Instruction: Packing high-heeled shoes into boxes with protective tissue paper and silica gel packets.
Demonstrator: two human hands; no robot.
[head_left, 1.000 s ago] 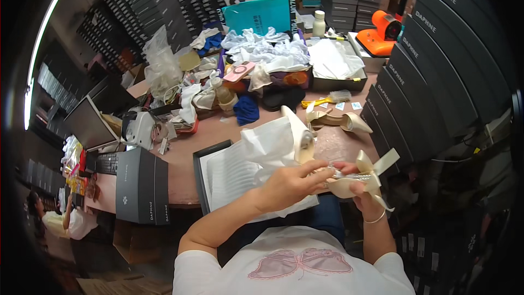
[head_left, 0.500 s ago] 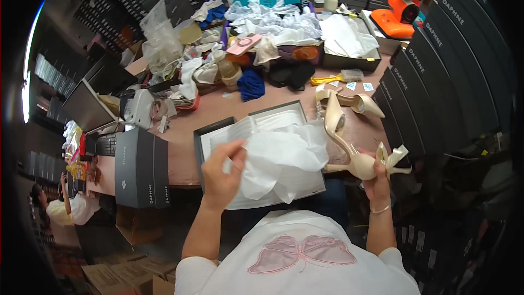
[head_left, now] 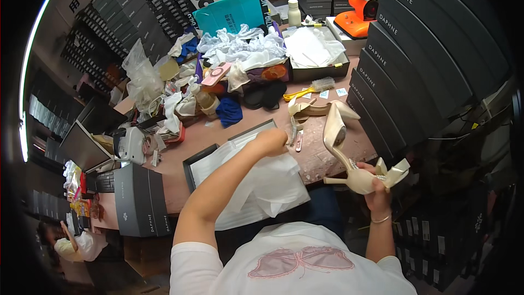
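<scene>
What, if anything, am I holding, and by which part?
Your right hand holds a cream high-heeled shoe by its back end, near the bow; I can't tell about your left hand.

Paper (head_left: 273, 180) in box (head_left: 201, 155) — shoes (head_left: 334, 134) to its right.

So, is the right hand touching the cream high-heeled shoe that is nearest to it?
Touching: the head view shows the right hand gripping the cream high-heeled shoe, with the thumb against it near the bow.
</scene>
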